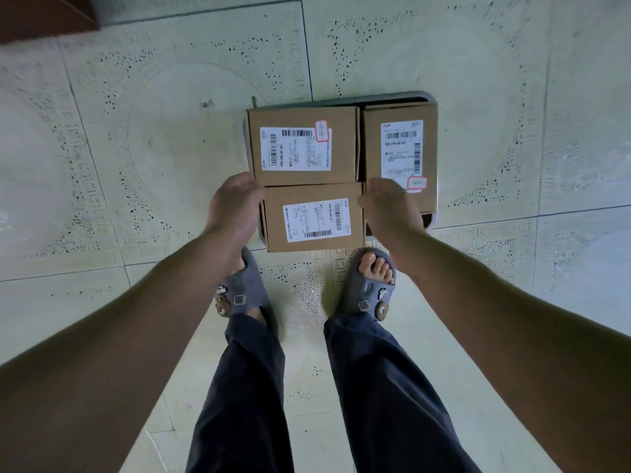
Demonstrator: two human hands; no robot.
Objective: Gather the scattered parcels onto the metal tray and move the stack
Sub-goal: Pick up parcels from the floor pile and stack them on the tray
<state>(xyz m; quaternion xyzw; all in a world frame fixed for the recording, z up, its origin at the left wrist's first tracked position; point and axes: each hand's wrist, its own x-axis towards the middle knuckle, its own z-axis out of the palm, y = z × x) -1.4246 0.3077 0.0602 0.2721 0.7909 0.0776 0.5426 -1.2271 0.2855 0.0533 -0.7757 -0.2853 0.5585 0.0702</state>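
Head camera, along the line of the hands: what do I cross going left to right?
left hand → front parcel → right hand → metal tray rim

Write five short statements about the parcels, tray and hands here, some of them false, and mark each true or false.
1. The near parcel, far left parcel and far right parcel all lie on the metal tray. True.
2. Every parcel shows a white label on top. True.
3. The left hand rests on the far right parcel. False: it is at the near parcel's left side.
4. The right hand is at the near parcel's right side. True.
5. The tray stands on a table. False: it lies on the tiled floor, just ahead of the grey slippers.
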